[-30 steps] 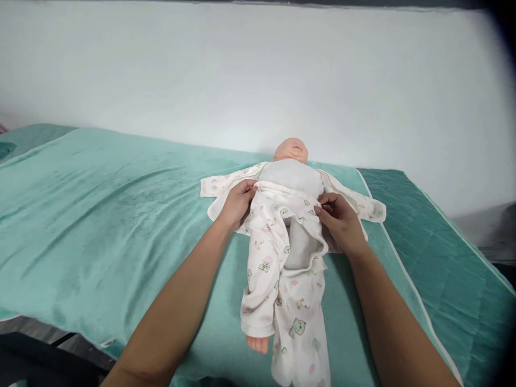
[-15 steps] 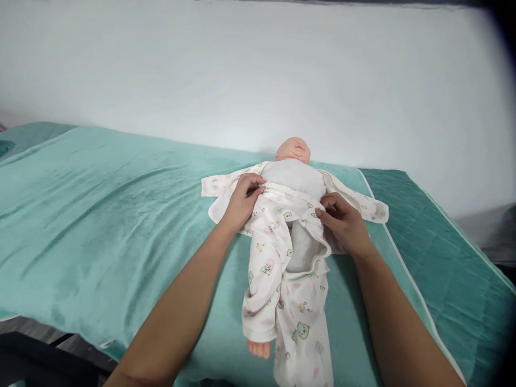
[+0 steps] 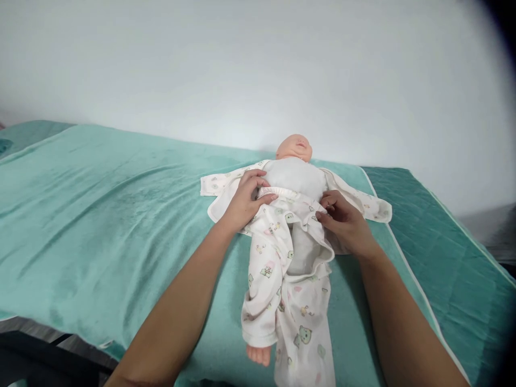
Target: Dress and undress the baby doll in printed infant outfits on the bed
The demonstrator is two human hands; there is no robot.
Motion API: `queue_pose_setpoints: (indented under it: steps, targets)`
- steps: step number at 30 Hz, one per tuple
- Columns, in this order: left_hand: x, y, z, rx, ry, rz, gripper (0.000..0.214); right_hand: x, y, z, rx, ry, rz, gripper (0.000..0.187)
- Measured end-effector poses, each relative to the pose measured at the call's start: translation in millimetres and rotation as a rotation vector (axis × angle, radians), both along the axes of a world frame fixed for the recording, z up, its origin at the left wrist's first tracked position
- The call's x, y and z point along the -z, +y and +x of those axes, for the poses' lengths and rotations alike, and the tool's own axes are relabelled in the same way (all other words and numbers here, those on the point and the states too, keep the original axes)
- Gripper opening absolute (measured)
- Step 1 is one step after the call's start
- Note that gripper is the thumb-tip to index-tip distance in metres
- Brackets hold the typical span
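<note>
A baby doll [image 3: 294, 148] lies on its back, its pale cloth torso [image 3: 296, 176] bare at the front. White printed baby pants [image 3: 266, 252] cover its hips and legs, with one foot [image 3: 258, 355] sticking out of the leg on the left. At the other leg an opening in the fabric shows the pale thigh. An open matching jacket [image 3: 360, 203] is on its arms. My left hand [image 3: 246, 201] rests at the waistband's left side, thumb and fingers apart. On the opposite side my right hand [image 3: 342, 220] pinches the pants' waist edge.
A light green plush sheet [image 3: 121, 226] lies under the doll, creased on the left. To the right shows a darker quilted cover [image 3: 443, 258]. Behind stands a white wall [image 3: 242, 70]. Dark objects are at the lower left, below the bed edge.
My left thumb and fingers have spread apart, coming off their pinch on the waistband. My right hand keeps its pinch, nearly in place.
</note>
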State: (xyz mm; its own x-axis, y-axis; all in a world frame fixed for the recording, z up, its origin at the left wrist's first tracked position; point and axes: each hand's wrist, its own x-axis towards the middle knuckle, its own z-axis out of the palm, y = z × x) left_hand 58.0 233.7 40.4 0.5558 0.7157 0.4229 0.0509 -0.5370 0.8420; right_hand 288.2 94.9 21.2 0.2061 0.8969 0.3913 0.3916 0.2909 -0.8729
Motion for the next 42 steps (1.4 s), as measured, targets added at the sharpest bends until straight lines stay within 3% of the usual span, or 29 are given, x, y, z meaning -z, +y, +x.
queue_pose_setpoints:
  steps: [7, 15, 19, 25, 29, 32, 35, 39, 42]
  targets:
    - [0.3, 0.7, 1.0, 0.026, 0.012, 0.031, 0.009, -1.0, -0.9, -1.2, 0.047, -0.147, 0.034, 0.014]
    - [-4.9, 11.0, 13.8, -0.096, 0.1, 0.003, 0.016, -1.3, 18.1, -3.8, 0.341, -0.226, -0.033, 0.019]
    - [-5.6, 32.4, 30.3, -0.133, 0.086, -0.096, 0.021, -4.0, 43.2, 3.0, 0.329, -0.12, -0.083, 0.019]
    - [8.5, 61.2, 47.1, -0.11, -0.001, -0.352, 0.023, -4.8, 66.9, 13.5, 0.172, 0.297, -0.209, 0.027]
    - [9.9, 57.6, 45.5, -0.099, 0.013, -0.315, 0.021, -5.7, 63.6, 11.4, 0.173, 0.341, -0.216, 0.028]
    - [0.2, 47.1, 45.4, -0.101, 0.056, -0.128, 0.014, -7.1, 58.2, 5.8, 0.232, 0.261, -0.18, 0.026]
    - [-12.7, 37.7, 46.0, -0.089, 0.093, 0.07, 0.016, -9.5, 51.7, -2.9, 0.35, 0.069, -0.045, 0.022]
    - [-24.6, 33.0, 42.6, 0.04, 0.122, 0.111, 0.02, -14.9, 43.0, -14.6, 0.472, -0.311, 0.188, 0.019]
    - [-27.9, 32.6, 40.4, 0.129, 0.14, 0.114, 0.016, -17.6, 42.4, -16.5, 0.422, -0.432, 0.191, 0.018]
